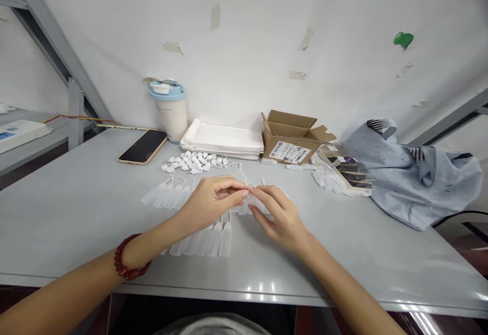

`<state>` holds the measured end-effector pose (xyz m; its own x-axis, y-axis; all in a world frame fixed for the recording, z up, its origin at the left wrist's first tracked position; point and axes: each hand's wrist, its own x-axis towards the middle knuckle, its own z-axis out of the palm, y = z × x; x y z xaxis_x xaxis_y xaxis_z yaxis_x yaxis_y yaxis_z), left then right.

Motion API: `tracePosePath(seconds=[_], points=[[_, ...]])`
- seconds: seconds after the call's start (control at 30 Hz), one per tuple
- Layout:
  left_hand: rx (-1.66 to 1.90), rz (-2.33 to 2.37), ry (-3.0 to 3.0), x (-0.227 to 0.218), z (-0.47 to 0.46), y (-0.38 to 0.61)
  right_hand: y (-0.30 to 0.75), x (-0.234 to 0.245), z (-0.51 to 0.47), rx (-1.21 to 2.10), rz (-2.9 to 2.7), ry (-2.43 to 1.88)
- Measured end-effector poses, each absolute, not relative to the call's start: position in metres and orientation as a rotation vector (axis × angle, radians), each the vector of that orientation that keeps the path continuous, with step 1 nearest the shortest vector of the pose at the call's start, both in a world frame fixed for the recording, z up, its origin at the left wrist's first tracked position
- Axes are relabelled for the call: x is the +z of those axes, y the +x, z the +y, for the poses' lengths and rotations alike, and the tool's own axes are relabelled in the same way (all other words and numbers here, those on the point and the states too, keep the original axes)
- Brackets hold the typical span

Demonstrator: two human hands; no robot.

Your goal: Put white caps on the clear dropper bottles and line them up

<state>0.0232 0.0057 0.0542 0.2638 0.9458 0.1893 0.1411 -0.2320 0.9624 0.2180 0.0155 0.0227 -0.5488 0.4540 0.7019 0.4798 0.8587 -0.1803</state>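
Observation:
My left hand [208, 200] is in a pinch, thumb against fingers, with a thin white cord [243, 172] rising from the fingertips. My right hand [280, 215] meets it there; its index fingertip touches the left fingertips, and its thumb stands apart. Below and between both hands lie translucent white tags [259, 204], partly hidden by the fingers. A row of similar corded tags [215, 238] lies nearer the table's front edge, and another group of tags [168, 195] spreads to the left. Just behind, small white pieces [194, 161] with thin strings form a loose pile.
On the grey table [76, 213] are a phone [144, 147], a lidded cup [170, 114], a stack of white envelopes or sheets [224, 139] and an open cardboard box [293, 139]. Plastic packaging [339, 172] and light blue cloth [412, 172] lie on the right. A wall [247, 60] stands behind.

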Motion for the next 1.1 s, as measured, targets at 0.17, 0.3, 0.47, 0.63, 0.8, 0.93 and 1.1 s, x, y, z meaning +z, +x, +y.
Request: tracePosePath(seconds=[0.17,0.3,0.47,0.63,0.8,0.93,1.1], points=[[1.102,1.001,1.672,0.055,0.006,0.022,0.218,0.024,0.015,-0.028,-2.193,-0.668],[1.154,1.013,1.844,0.052,0.006,0.022,0.216,0.023,0.014,-0.019,-2.156,-0.651],[1.222,0.986,2.028,0.052,0.004,0.022,0.214,0.030,0.008,0.323,-2.077,-0.725],[1.316,0.874,2.327,0.056,0.003,0.019,0.217,0.042,0.006,1.191,-1.769,-0.833],[1.291,0.727,2.526,0.055,0.005,0.016,0.220,0.041,0.011,1.565,-1.562,-0.746],[1.196,0.752,2.603,0.053,0.004,0.015,0.220,0.040,0.012,1.669,-1.522,-0.721],[1.091,0.739,2.641,0.059,-0.001,0.014,0.221,0.045,0.012,1.787,-1.585,-0.718]])
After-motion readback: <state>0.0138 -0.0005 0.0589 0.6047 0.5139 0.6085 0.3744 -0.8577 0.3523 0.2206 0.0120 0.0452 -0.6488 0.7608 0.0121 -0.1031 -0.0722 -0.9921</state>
